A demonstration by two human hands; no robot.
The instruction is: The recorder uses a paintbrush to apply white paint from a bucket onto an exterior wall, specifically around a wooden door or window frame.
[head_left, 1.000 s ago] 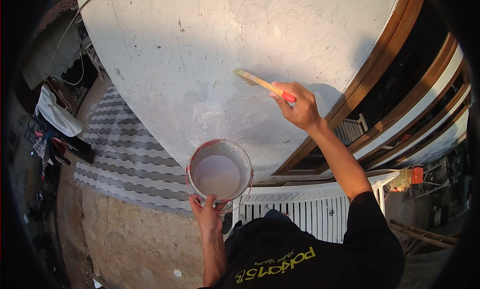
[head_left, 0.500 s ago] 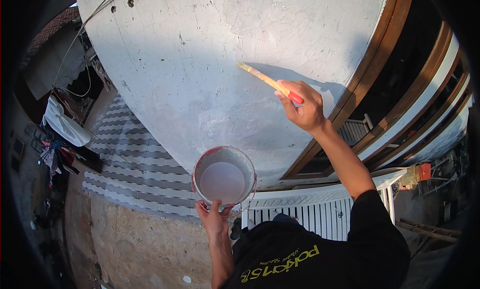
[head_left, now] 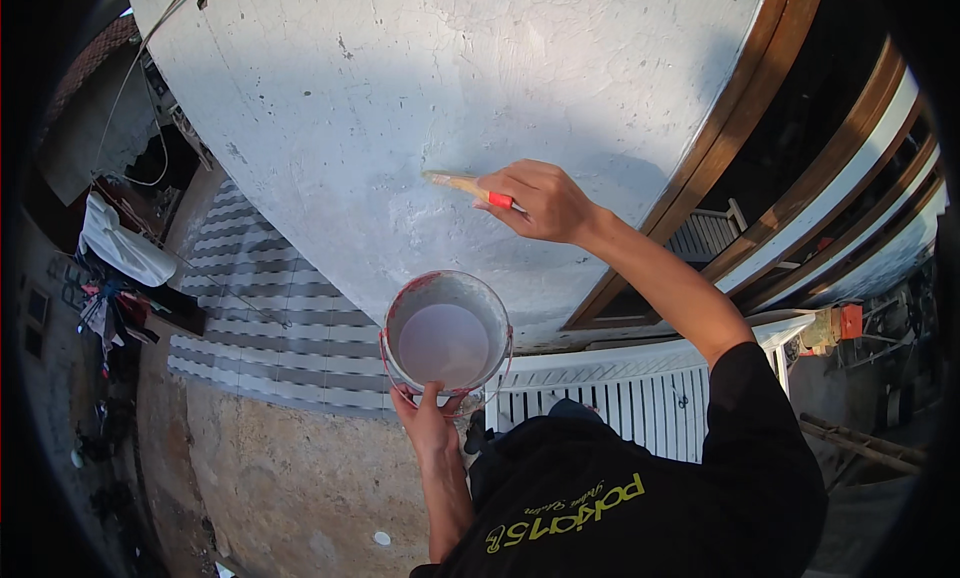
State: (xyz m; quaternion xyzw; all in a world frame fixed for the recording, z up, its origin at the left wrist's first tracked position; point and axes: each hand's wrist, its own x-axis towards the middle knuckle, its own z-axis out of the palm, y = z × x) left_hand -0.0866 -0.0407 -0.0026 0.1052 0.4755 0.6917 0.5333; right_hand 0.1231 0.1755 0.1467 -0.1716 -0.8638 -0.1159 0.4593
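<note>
Before the pale wall, head view | left hand clamped on near rim of bucket; liquid probably heavy, spill-prone, best held level | right hand closed around brush by red-ended handle, bristles at or near wall; likely light, stiff-handled.

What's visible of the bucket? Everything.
The bucket is round and grey inside, apparently plastic, with reddish smears around its rim and a thin handle hanging outside. It is partly filled with pale liquid. Open and roughly upright, it is held by the left hand at its near side, in front of the pale wall. Its underside is hidden.
</note>
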